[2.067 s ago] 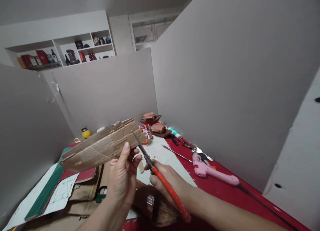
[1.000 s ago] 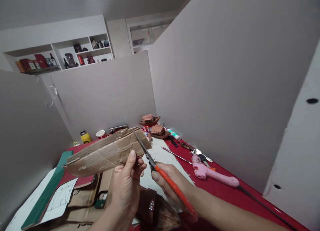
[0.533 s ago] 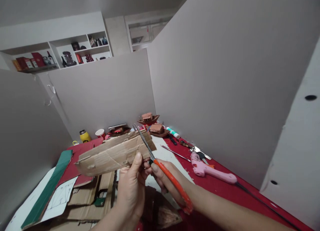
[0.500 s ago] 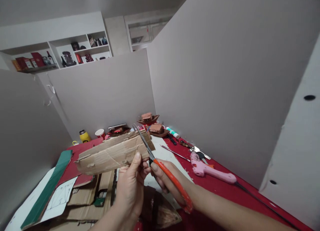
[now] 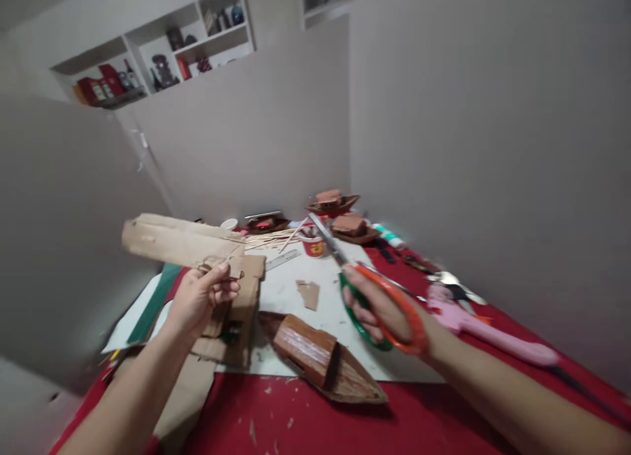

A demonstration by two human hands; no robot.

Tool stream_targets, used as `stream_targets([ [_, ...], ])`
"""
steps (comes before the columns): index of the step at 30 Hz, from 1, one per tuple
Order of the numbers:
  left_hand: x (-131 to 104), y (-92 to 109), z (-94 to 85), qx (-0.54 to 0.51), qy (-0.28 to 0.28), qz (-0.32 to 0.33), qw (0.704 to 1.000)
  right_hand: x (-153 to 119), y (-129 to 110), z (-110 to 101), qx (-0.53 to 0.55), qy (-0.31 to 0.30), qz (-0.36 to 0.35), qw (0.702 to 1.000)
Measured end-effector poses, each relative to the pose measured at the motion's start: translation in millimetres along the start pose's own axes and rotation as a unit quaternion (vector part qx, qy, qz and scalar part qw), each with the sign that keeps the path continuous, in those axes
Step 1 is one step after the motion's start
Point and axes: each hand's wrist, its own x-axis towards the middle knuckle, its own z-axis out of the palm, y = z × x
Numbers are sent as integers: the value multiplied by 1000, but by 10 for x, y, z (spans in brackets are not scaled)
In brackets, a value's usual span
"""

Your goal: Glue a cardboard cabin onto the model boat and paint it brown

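Note:
My left hand [image 5: 204, 297] pinches the right end of a long strip of cardboard [image 5: 177, 239], raised above the left side of the table. In my right hand [image 5: 372, 304] is a pair of scissors [image 5: 331, 241] with one orange and one green handle. Its blades look closed and point up and away to the left, apart from the cardboard. Below and between my hands lies a brown model boat [image 5: 308, 350] with an arched cabin. A small cut piece of cardboard [image 5: 308, 294] rests on the white sheet [image 5: 283, 290] beyond it.
A pink glue gun [image 5: 497, 330] lies at the right. Farther back are two model boats [image 5: 332, 202], a red paper cup [image 5: 313, 246], thin wooden sticks [image 5: 269, 239] and a ruler [image 5: 282, 260]. More cardboard [image 5: 241, 317] lies left. Scraps dot the red cloth [image 5: 276, 415].
My hands have moved apart: the left carried the cardboard strip left, the right drew the scissors off it to the right. The small cut piece and the near boat now show. The view has shifted.

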Motion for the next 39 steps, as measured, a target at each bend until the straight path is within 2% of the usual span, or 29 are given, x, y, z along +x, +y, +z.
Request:
stream_targets([
  [4, 25, 71, -720, 123, 45, -24, 991, 42, 55, -48, 25, 4, 51, 998],
  [8, 77, 75, -1259, 234, 126, -42, 963, -15, 46, -28, 19, -23, 105, 994],
  [12, 56, 147, -1583, 348, 232, -33, 908, -48, 40, -40, 4, -16, 92, 996],
  [15, 5, 193, -1591, 431, 312, 24, 846, -27, 51, -74, 6, -11, 45, 999],
  [17, 12, 179, -1441, 471, 319, 85, 818, -2, 51, -91, 21, 5, 14, 1000],
  [18, 35, 152, -1315, 502, 300, 137, 800, 11, 48, -97, 23, 12, 3, 1000],
  [19, 71, 109, -1157, 501, 260, 156, 811, 25, 44, -103, 23, 20, -10, 999],
  [21, 183, -14, -758, 494, 113, 159, 847, 47, 39, -113, 13, 34, -30, 999],
  [23, 342, -163, -291, 496, -11, 157, 854, 59, 36, -125, -8, 46, -45, 998],
  [25, 537, -305, 176, 508, -128, 154, 838, 62, 26, -134, -38, 62, -53, 996],
  [26, 641, -365, 391, 516, -169, 153, 826, 62, 14, -137, -54, 69, -50, 995],
  [29, 928, -510, 901, 545, -255, 145, 785, 63, -49, -135, -87, 95, -23, 991],
  [31, 1069, -597, 1112, 569, -291, 128, 758, 72, -100, -135, -88, 107, -11, 990],
  [34, 1180, -740, 1262, 590, -324, 100, 732, 98, -149, -156, -76, 113, -26, 990],
  [36, 1200, -829, 1291, 581, -342, 86, 734, 118, -157, -185, -59, 111, -39, 991],
  [39, 1191, -894, 1303, 521, -369, 65, 767, 136, -151, -226, -51, 113, -44, 991],
])
